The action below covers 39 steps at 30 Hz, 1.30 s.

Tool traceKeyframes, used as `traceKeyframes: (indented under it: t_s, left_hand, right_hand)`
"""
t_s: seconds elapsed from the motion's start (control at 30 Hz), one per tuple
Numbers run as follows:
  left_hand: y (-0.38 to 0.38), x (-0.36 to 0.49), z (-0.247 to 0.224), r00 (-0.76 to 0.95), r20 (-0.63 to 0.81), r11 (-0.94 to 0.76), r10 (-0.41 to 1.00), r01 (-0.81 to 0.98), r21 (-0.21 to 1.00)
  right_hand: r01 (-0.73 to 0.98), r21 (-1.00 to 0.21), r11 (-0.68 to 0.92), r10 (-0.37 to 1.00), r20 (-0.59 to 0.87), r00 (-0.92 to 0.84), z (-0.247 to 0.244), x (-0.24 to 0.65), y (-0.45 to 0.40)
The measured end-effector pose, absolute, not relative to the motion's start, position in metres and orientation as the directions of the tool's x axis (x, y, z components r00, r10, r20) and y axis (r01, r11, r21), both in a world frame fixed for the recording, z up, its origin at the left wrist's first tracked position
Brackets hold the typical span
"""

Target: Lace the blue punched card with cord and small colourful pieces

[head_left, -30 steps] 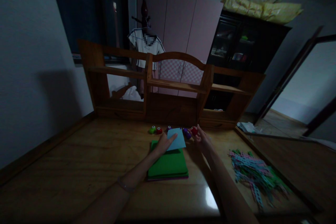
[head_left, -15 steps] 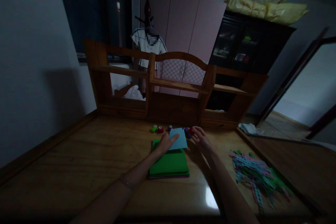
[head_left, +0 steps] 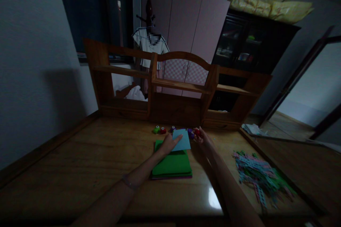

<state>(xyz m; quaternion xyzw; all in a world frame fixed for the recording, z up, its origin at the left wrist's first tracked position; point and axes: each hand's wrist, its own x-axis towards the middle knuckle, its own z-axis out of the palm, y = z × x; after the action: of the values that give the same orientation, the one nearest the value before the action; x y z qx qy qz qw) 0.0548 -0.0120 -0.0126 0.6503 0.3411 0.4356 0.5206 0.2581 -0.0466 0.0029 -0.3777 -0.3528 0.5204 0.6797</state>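
Observation:
My left hand (head_left: 168,144) grips a light blue square sheet (head_left: 182,139) by its left edge, with the thumb on top. The sheet is over the upper part of a stack of green sheets (head_left: 172,165) on the wooden desk. To the right of the sheet, my right hand (head_left: 204,140) has its fingers closed on a small red object (head_left: 197,132). Purple pieces (head_left: 191,133) are between that hand and the sheet. Left of the sheet stand a green figure (head_left: 156,129), a red figure (head_left: 163,130) and a small purple one (head_left: 173,128).
A pile of pink, blue and green strips (head_left: 262,175) lies on the desk at the right. Along the back edge rises a wooden shelf unit (head_left: 177,108). White cloth or paper (head_left: 252,130) sits beyond the right edge.
My right hand has shifted slightly to the right with the red object, and more of the purple pieces shows. My left hand and the blue sheet have hardly moved.

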Motion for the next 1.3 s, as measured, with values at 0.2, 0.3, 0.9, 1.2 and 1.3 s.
traceKeyframes:
  t_s: [0.2, 0.3, 0.9, 1.2, 1.3]
  left_hand:
    - [-0.012, 0.055, -0.012, 0.375, 0.218, -0.246, 0.901, 0.028, 0.969]
    - [-0.014, 0.054, -0.01, 0.368, 0.21, -0.237, 0.906, 0.029, 0.971]
    - [-0.017, 0.053, -0.005, 0.35, 0.194, -0.245, 0.916, 0.106, 0.964]
    - [-0.018, 0.054, -0.006, 0.386, 0.201, -0.253, 0.9, 0.088, 0.963]
    - [-0.018, 0.054, -0.006, 0.389, 0.215, -0.266, 0.896, 0.083, 0.96]
  right_hand:
    - [-0.462, -0.85, 0.254, 0.965, 0.188, 0.185, 0.012, 0.252, -0.056]
    - [-0.457, -0.864, 0.212, 0.975, 0.157, 0.155, 0.015, 0.252, -0.057]
    - [-0.343, -0.934, 0.102, 0.995, 0.093, 0.042, 0.026, 0.239, -0.065]
    - [-0.283, -0.957, 0.068, 0.997, 0.058, 0.042, 0.021, 0.241, -0.068]
    - [-0.294, -0.953, 0.071, 0.997, 0.065, 0.031, 0.023, 0.238, -0.071]
